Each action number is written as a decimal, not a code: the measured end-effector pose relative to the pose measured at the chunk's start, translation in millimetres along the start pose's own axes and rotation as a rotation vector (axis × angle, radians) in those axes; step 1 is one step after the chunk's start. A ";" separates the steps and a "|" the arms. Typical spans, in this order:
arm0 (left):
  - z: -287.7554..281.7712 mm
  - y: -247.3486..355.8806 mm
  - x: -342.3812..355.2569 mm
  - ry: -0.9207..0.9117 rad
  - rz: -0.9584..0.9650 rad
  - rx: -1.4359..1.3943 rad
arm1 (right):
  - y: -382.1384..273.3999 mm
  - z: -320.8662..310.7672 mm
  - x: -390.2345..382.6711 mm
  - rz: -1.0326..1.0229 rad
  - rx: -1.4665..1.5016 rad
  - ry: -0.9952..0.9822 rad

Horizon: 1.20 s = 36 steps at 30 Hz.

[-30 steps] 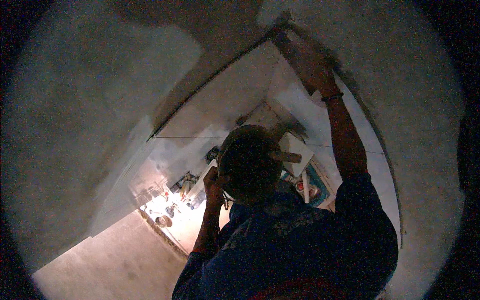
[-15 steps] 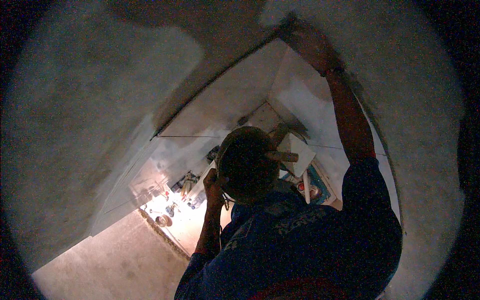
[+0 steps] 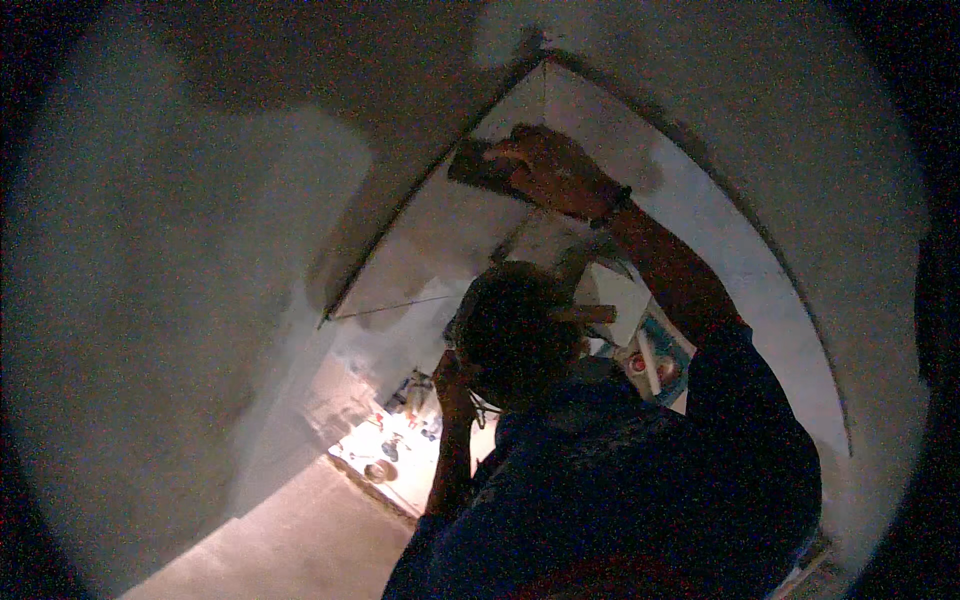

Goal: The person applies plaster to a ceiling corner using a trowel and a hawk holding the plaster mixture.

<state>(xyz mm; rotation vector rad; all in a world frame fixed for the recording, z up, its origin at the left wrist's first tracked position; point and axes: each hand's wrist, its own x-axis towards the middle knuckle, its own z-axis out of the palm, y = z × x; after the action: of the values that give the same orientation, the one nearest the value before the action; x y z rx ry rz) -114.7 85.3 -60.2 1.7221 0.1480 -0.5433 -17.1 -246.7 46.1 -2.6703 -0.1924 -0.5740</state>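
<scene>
Up near the wall corner, my right hand (image 3: 555,170) grips a dark, wide flat-bladed trowel (image 3: 480,170). Its blade lies at the left wall (image 3: 415,230), just below the dark upper edge. The dimness hides whether it touches. In front of my chest is a dark round vessel (image 3: 515,330), like a bowl or bucket. My left hand (image 3: 455,378) is closed at its left rim. A short wooden handle (image 3: 585,313) juts out on the vessel's right side. What the vessel holds is too dark to make out.
Patchy, smeared plaster covers the surface above (image 3: 270,170). Below on the right sits a blue tray (image 3: 672,340) with red and white things. Brightly lit at lower left lie several small tools and a round brownish object (image 3: 380,471). A pale sheet (image 3: 620,290) leans beyond the vessel.
My right hand has come down and left from the upper corner, and the trowel blade now shows at the left wall. My left hand and the vessel appear slightly further right in the view.
</scene>
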 end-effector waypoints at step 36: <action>13.3 0.6 -15.8 -0.027 0.051 -0.115 | 103.2 10.9 5.1 0.036 -0.201 0.638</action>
<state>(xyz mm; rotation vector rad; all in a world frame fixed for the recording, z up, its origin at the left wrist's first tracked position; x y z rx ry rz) -132.0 75.5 -54.5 1.6023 0.1131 -0.5106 13.6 -335.9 2.5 -2.5096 0.1021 -1.4505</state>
